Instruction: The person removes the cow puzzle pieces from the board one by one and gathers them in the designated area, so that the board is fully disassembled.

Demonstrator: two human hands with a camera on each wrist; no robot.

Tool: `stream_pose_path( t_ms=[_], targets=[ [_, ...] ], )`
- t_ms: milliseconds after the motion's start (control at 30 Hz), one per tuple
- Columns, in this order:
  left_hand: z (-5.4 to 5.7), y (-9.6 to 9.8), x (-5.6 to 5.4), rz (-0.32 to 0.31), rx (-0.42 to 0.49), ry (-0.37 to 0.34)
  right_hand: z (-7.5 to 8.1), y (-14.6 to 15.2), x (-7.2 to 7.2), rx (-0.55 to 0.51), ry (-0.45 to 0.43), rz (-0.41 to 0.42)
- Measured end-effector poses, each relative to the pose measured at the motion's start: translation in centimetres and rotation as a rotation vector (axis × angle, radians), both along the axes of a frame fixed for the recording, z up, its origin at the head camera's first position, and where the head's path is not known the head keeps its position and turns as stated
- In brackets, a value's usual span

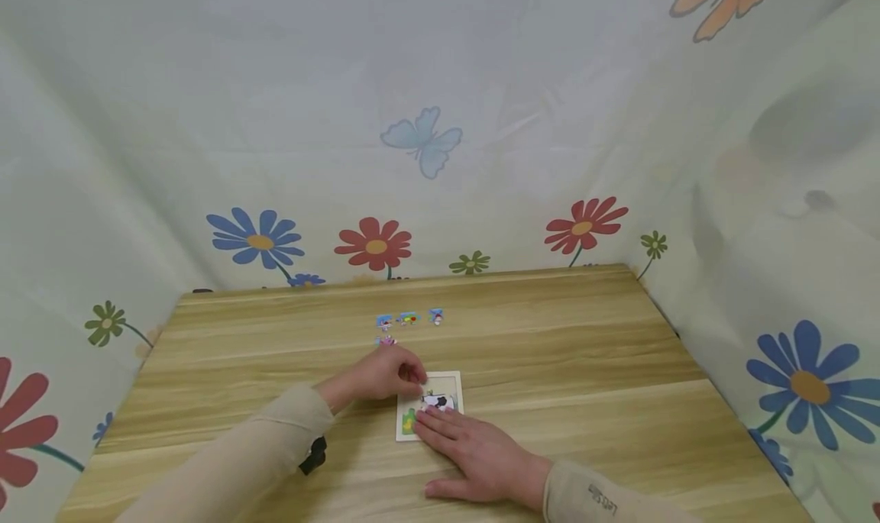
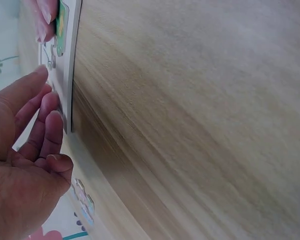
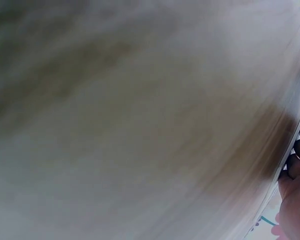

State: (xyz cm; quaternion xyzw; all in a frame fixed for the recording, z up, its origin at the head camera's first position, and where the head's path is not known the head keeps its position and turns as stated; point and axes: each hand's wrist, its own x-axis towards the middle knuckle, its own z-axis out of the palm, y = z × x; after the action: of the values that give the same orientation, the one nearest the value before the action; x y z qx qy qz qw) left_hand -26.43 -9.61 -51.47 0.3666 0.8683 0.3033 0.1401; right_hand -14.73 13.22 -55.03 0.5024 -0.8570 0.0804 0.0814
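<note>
A small white-framed picture puzzle board (image 1: 462, 385) lies on the wooden table between both hands. A green piece with a yellow figure (image 1: 409, 421) sits at its near left corner, and a black-and-white picture part (image 1: 440, 401) shows in the middle. My left hand (image 1: 382, 372) hovers at the board's left side, fingers loosely bent. Its thumb and fingertips stand apart in the left wrist view, and I see nothing between them. With fingers stretched out, my right hand (image 1: 477, 454) rests on the board's near right part and covers some of it.
Several small colourful puzzle pieces (image 1: 409, 319) lie beyond the board, one pink piece (image 1: 387, 340) close to the left hand. The wooden table (image 1: 584, 355) meets a flower-printed curtain (image 1: 467, 202) at the back and sides.
</note>
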Motion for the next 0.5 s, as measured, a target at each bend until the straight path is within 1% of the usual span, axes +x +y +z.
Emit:
stream_pose_path(
  t_ms=[167,300,400,500],
  targets=[
    [-0.1,0.1,-0.18,0.03,-0.018,-0.037,0.06,-0.08,-0.16,0.002,0.005,0.007],
    [-0.05,0.17,-0.22,0.025,-0.016,-0.057,0.21,-0.05,-0.2,0.0,-0.011,0.008],
    [-0.12,0.17,-0.12,0.012,-0.004,-0.046,0.36,-0.01,-0.06,-0.012,-0.022,0.009],
    [-0.17,0.13,-0.05,0.014,0.0,-0.036,0.5,0.14,0.04,-0.024,-0.032,0.01]
  ],
)
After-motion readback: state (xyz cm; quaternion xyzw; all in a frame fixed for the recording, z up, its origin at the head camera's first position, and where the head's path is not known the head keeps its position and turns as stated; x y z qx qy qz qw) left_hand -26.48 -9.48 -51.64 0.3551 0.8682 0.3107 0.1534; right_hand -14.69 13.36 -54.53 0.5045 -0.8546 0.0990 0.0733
